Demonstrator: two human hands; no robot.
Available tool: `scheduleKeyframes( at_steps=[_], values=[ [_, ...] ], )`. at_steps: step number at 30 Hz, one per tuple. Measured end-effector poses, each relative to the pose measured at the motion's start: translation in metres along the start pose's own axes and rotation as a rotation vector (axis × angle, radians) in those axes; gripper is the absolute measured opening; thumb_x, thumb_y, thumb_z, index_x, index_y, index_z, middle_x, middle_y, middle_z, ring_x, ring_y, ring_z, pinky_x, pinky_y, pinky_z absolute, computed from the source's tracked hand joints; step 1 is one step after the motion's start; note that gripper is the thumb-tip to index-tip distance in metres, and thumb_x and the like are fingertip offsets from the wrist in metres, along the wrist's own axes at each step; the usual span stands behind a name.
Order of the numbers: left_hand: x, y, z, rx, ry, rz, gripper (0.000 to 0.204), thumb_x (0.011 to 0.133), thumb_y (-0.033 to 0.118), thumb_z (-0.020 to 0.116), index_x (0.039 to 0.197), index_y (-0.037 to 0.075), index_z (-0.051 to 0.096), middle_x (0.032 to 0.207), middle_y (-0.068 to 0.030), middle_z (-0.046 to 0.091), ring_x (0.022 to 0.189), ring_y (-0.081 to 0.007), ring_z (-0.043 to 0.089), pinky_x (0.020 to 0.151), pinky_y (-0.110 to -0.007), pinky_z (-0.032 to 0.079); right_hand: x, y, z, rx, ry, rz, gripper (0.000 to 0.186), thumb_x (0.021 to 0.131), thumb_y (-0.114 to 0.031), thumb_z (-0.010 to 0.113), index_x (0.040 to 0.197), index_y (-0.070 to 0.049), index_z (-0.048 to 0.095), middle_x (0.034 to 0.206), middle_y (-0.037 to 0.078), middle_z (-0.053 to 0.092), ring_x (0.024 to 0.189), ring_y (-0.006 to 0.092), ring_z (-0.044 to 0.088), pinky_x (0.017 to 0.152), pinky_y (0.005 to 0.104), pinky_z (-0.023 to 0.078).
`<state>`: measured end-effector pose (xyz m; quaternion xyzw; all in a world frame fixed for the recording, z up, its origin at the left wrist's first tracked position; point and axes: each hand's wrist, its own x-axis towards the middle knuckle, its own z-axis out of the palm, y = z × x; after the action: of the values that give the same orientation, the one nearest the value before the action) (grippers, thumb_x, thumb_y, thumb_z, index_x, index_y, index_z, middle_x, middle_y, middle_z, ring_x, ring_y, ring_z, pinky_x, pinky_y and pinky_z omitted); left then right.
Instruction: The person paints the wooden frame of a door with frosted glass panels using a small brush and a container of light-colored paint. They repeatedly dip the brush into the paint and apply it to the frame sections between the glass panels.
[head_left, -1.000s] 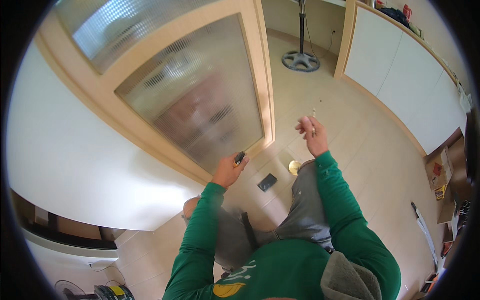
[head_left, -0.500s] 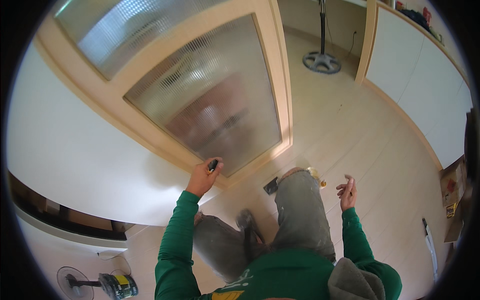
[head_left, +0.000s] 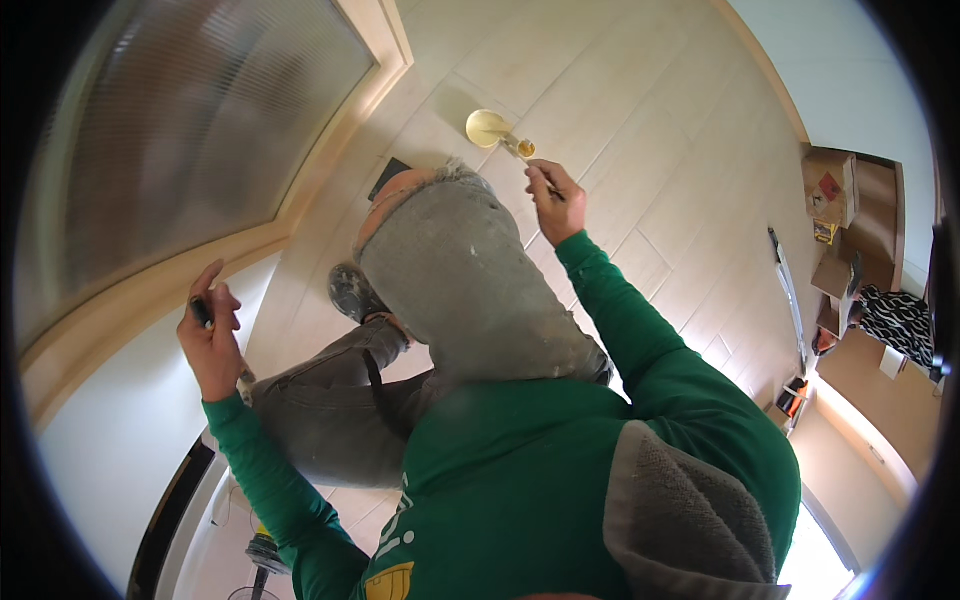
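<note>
A: Where is the slim tool [head_left: 556, 193]?

B: In the right hand [head_left: 560, 208], above the floor [head_left: 620, 150], past the bent knee. The fingers pinch it, probably for fine control.

A: Why hold it there?

B: Its far end points towards a small amber round thing [head_left: 526, 148] and, just beyond, a pale yellow dish [head_left: 484, 128]. Whether it touches either, I can't tell. Both lie in front of the knee, likely to stay within easy reach.

A: And the left hand [head_left: 212, 340]?

B: Its fingers curl around a small dark object [head_left: 201, 311], forefinger extended, near the wooden frame [head_left: 325, 172] of a ribbed glass panel [head_left: 215, 110]. I'd guess it's carried there to leave the right hand free.

A: What's further out?

B: A flat dark block [head_left: 388, 177] partly behind the knee; over on the right, an open cardboard box [head_left: 829, 188], perhaps set aside from the working spot.
</note>
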<state>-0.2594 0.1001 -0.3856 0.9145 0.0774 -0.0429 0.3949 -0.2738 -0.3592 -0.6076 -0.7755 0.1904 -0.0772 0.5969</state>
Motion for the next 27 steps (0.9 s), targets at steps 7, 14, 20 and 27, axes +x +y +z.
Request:
scheduleKeyframes(
  at_steps=[7, 14, 20, 27],
  values=[
    [0.007, -0.01, 0.0, 0.06, -0.011, -0.041, 0.035, 0.107, 0.026, 0.058, 0.134, 0.005, 0.066, 0.073, -0.0001, 0.057, 0.065, -0.0077, 0.047, 0.062, -0.024, 0.04, 0.014, 0.047, 0.036, -0.195, 0.011, -0.004, 0.025, 0.095, -0.017, 0.072, 0.115, -0.002, 0.072, 0.091, 0.01, 0.075, 0.08, 0.0161, 0.072, 0.075, 0.0306, 0.058],
    [0.006, -0.028, 0.0, 0.122, -0.044, -0.144, 0.037, 0.106, 0.028, 0.06, 0.134, 0.005, 0.067, 0.072, 0.0002, 0.057, 0.064, -0.0073, 0.047, 0.061, -0.024, 0.04, 0.042, 0.055, 0.05, -0.289, 0.042, -0.04, 0.02, 0.092, -0.017, 0.072, 0.109, -0.007, 0.075, 0.089, 0.013, 0.075, 0.075, 0.0189, 0.071, 0.072, 0.0318, 0.056],
    [0.008, -0.039, -0.002, 0.138, -0.06, -0.163, 0.037, 0.106, 0.029, 0.061, 0.133, 0.005, 0.067, 0.071, 0.0003, 0.057, 0.064, -0.0072, 0.047, 0.061, -0.024, 0.04, 0.043, 0.058, 0.052, -0.269, -0.013, -0.061, 0.018, 0.09, -0.014, 0.07, 0.106, -0.011, 0.077, 0.097, 0.013, 0.076, 0.08, 0.0275, 0.073, 0.077, 0.0367, 0.058],
    [0.009, -0.036, 0.0, 0.128, -0.067, -0.171, 0.037, 0.105, 0.029, 0.061, 0.132, 0.005, 0.068, 0.071, 0.0004, 0.057, 0.064, -0.0073, 0.047, 0.061, -0.024, 0.039, 0.042, 0.063, 0.055, -0.257, -0.026, -0.054, 0.019, 0.089, -0.012, 0.07, 0.106, -0.01, 0.078, 0.098, 0.013, 0.076, 0.082, 0.0281, 0.073, 0.079, 0.0365, 0.058]
  ],
)
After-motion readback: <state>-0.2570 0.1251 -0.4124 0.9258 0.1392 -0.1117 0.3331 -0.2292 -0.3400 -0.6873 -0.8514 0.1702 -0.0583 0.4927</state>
